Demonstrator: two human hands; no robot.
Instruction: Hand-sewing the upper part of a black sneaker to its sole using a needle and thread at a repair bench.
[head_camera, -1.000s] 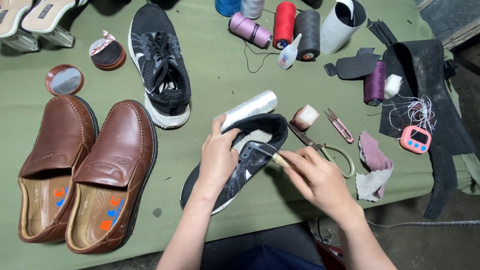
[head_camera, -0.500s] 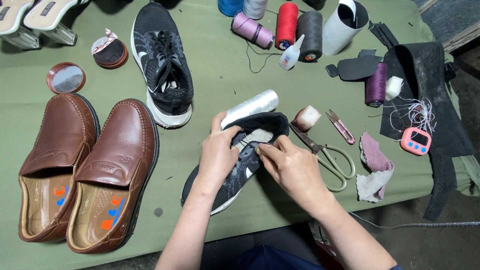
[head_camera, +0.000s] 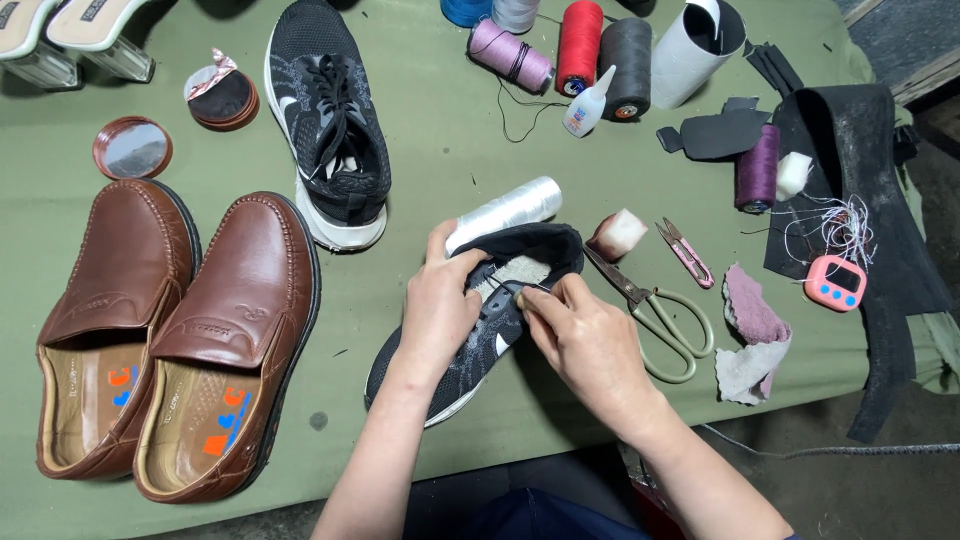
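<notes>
Black sneaker (head_camera: 470, 330) beside the scissors (head_camera: 650, 305): my left hand (head_camera: 440, 305) grips it, my right hand's (head_camera: 585, 340) grip pinches its collar.

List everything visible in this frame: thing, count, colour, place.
Sneaker in hand: 1, black, centre, held on the table.
Second sneaker: 1, black, laced, upper centre.
Loafers: 2, brown, left side.
Heeled shoes: 2, pale, top left corner.
Polish tin and lid: reddish-brown, upper left.
Thread spools: several, lilac, red, black, purple, white, top and right.
Clear thread spool: 1, beside the held sneaker.
Glue bottle: 1, white, top centre.
Scissors: 1, metal, right of the hands.
Thread snips: 1, pink.
Timer: 1, pink, right.
Cloth: 1, pink-grey.
Table cover: green.
Left hand: grips the sneaker.
Right hand: pinches at the sneaker's opening.
</notes>
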